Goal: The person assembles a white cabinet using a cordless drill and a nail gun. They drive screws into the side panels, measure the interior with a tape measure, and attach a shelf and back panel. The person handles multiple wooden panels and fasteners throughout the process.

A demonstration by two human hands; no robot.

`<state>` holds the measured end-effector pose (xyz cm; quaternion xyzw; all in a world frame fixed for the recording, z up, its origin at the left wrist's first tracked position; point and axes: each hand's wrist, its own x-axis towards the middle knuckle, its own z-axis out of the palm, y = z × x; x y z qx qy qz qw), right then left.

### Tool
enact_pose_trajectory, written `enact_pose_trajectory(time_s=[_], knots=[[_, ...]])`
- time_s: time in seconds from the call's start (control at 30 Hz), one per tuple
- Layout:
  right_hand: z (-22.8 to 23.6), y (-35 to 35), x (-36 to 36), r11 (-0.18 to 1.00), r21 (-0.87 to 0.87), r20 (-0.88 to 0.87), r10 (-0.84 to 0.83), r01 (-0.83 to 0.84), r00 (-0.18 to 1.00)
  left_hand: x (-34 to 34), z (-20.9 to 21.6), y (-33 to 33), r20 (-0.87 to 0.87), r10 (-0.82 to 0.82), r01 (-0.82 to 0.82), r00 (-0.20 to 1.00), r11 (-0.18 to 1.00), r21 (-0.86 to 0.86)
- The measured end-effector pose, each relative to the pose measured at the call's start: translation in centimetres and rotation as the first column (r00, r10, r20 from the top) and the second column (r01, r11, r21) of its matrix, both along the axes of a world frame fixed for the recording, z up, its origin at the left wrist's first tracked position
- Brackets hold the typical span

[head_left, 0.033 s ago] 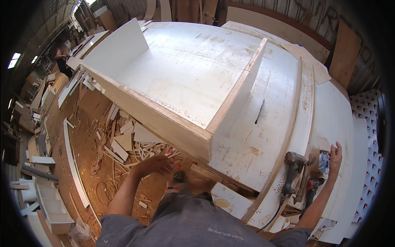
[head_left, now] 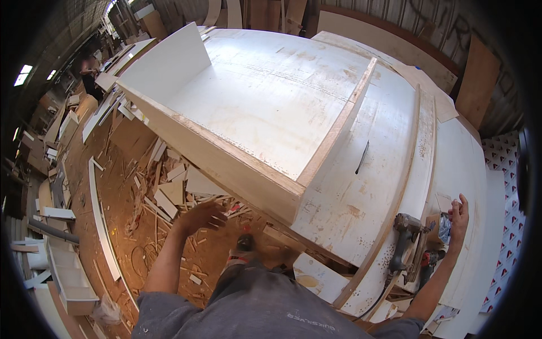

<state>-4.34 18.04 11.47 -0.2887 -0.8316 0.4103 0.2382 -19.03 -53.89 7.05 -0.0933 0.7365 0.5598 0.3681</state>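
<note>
My left hand [head_left: 202,217] hangs in the air over the scrap-strewn floor, left of the worktable, its fingers spread and holding nothing. At the right, my right hand [head_left: 459,217] is beside a small open cardboard box [head_left: 433,224] with clear blue plastic in it. Its fingers are apart and nothing shows in them; whether they touch the box I cannot tell. A nail gun [head_left: 404,240] lies left of the box, and a red-and-black drill [head_left: 430,264] lies below it. In front of me a three-sided assembly of white panels [head_left: 212,144] stands on edge on the white worktable [head_left: 330,212].
A dark pencil-like tool [head_left: 362,158] lies right of the assembly. Long wooden strips [head_left: 415,141] run along the table. Wood offcuts [head_left: 169,198] litter the floor at left, near a white divided tray [head_left: 70,277]. Another person [head_left: 89,76] stands far back left.
My left hand has moved slightly left and up, its fingers a little more spread. The view has shifted slightly; my right hand stays by the cardboard box.
</note>
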Motion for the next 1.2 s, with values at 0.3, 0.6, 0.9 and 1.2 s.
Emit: enact_pose_trajectory(time_s=[0.3, 0.6, 0.9, 1.2], knots=[[8.5, -28.8, -15.9, 0.937, -0.156, 0.097, 0.33, -0.313, 0.939, -20.6, 11.8, -17.5, -0.979, 0.127, -0.613, 0.157, 0.79, 0.005], [12.3, -32.1, -26.8, 0.966, -0.118, 0.237, 0.251, -0.229, 0.939, -29.9, 13.6, -19.9, -0.877, -0.479, -0.273, -0.032, 0.848, -0.454], [13.6, -38.0, -22.1, 0.994, 0.066, 0.096, 0.077, -0.083, 0.992, -24.9, 12.0, -24.2, -0.912, -0.344, -0.311, -0.225, 0.912, -0.268], [13.8, -44.8, -11.5, 0.987, 0.161, -0.163, 0.019, 0.008, 0.986, -18.0, 7.2, -32.4, -0.854, 0.508, -0.689, 0.108, 0.658, 0.304]])
